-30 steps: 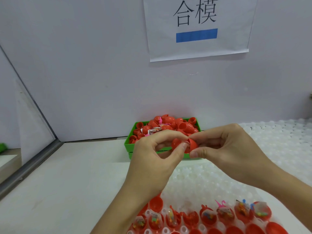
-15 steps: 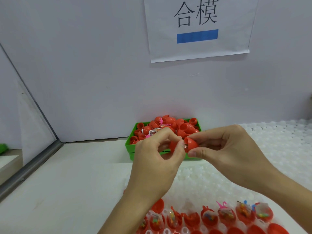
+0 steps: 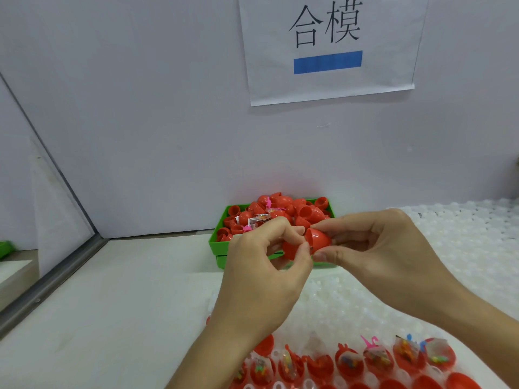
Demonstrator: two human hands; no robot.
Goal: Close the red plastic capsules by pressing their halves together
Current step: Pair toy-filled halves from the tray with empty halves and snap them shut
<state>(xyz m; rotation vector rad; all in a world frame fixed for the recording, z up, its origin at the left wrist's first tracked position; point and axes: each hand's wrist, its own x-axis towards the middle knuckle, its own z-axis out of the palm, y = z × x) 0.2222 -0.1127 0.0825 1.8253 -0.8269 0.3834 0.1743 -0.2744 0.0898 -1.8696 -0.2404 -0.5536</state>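
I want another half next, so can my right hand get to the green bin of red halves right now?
Probably not yet: the right hand and left hand both pinch the red capsule. The green bin lies open just behind, nothing covering it.

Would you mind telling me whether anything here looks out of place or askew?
Nothing is spilled or damaged. The capsule held between the left hand and right hand shows a gap between its halves, so it is not yet closed.

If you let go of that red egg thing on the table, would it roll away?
Probably. The red capsule looks round and smooth, so it likely rolls easily. It seems light: the left hand and right hand pinch it with fingertips only. Its glossy plastic may be a bit slippery.
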